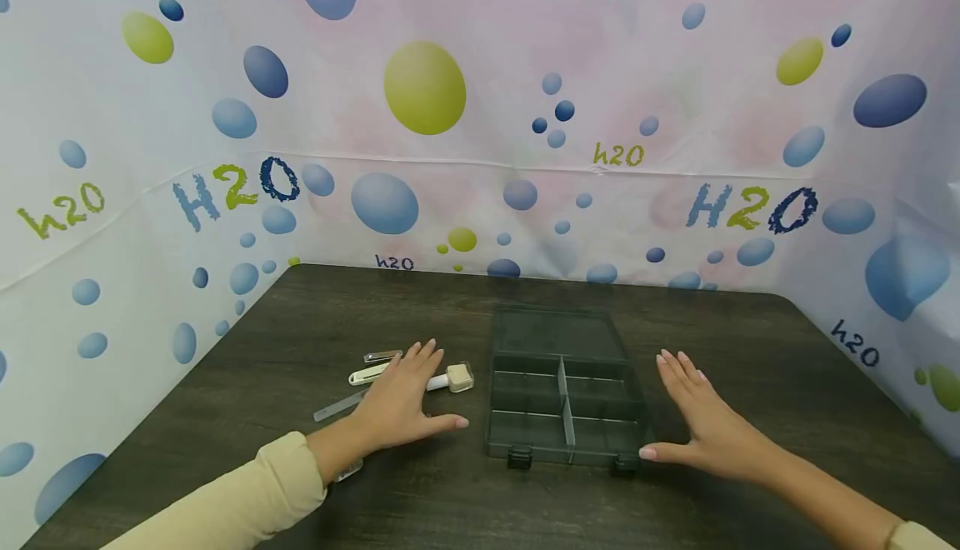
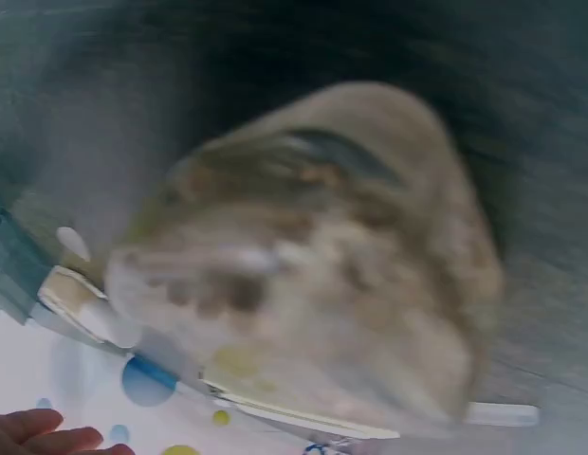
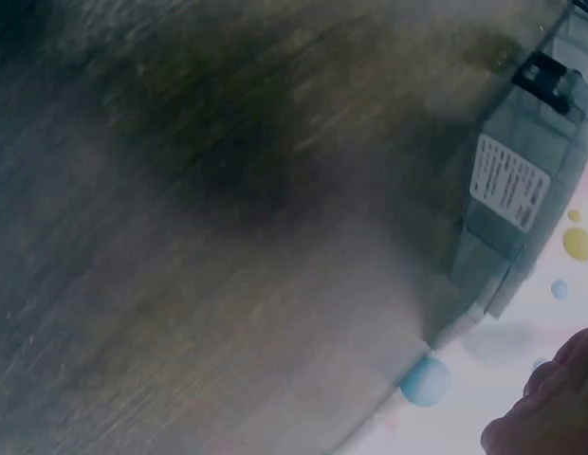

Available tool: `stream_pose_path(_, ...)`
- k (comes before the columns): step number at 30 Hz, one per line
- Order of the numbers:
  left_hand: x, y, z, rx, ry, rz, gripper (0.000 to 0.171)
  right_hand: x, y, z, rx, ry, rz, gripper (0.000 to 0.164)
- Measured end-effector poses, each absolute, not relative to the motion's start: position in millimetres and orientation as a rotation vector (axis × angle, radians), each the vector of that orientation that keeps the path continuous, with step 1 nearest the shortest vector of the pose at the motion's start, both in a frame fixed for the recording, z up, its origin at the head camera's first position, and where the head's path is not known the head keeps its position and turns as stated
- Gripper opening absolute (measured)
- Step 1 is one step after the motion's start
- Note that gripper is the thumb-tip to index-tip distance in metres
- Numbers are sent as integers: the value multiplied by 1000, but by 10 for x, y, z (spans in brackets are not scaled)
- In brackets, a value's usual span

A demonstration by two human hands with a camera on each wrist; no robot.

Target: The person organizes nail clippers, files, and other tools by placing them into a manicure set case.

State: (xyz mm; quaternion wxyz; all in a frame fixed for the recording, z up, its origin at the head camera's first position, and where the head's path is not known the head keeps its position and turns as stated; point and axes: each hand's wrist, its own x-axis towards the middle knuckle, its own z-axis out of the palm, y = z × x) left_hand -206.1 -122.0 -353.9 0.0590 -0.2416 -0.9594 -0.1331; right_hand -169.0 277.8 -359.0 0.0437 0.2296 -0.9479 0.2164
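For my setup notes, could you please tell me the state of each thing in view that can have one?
Box: open, visible compartments empty
Lid: swung back
Front latches: unfastened
Polish bottle: on its side, capped
Nail clipper: lever position unclear
Left hand: open, thumb apart
Right hand: open, thumb apart

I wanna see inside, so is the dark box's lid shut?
No, in the head view the lid of the dark box is open at the back, and its compartments show.

Compartment box (image 1: 566,407) is showing me smooth, glossy plastic; its label (image 3: 509,183) is looking papery. Tabletop (image 1: 420,508) is presenting matt wood grain. Backdrop (image 1: 480,137) is appearing smooth, creased. Sleeve (image 1: 273,483) is reading as matt cloth; nail clipper (image 1: 382,357) is gleaming like metal.
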Motion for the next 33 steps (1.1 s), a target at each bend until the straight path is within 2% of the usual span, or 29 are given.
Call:
stream_pose_path(13, -2211, -1244, -3617, -598, -2982, -694, 62, -1743, 2609, -3630, 749, -2956, 853, 104)
stream_pose_path(33, -2296, -1189, -3608, -621, -3023, -670, 33, -1767, 2578, -3600, 722, -3043, 811, 101)
